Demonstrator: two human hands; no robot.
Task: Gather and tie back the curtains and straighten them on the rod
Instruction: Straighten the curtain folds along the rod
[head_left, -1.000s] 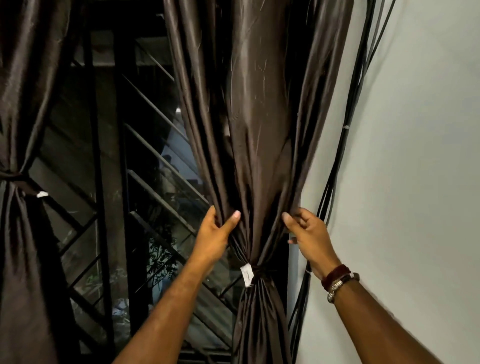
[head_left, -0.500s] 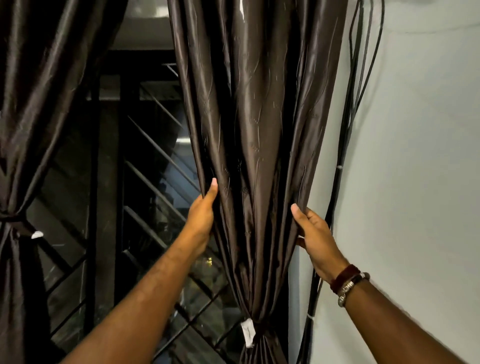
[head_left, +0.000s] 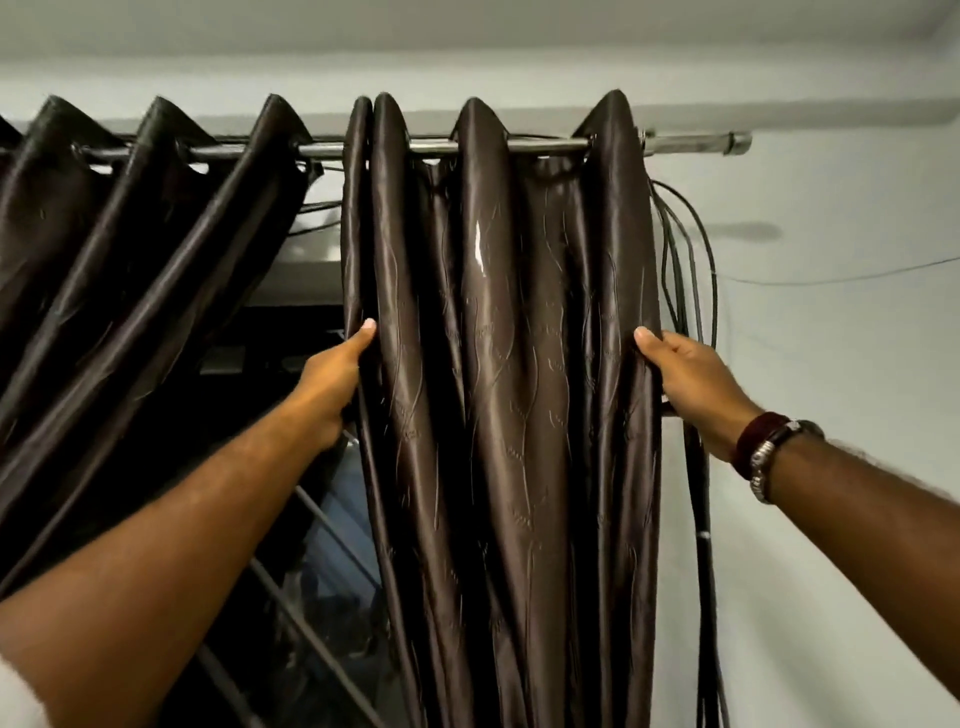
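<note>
Wall, pale grey, backs rod, brown curtain and cables.

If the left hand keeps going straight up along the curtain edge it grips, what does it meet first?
Probably the curtain rod: the left hand points up the right curtain's left edge, whose fold hangs from it. Depth is unclear.

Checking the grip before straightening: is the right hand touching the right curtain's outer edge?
Touching. The head view shows the right hand with its thumb pressed on the right curtain edge.
</note>
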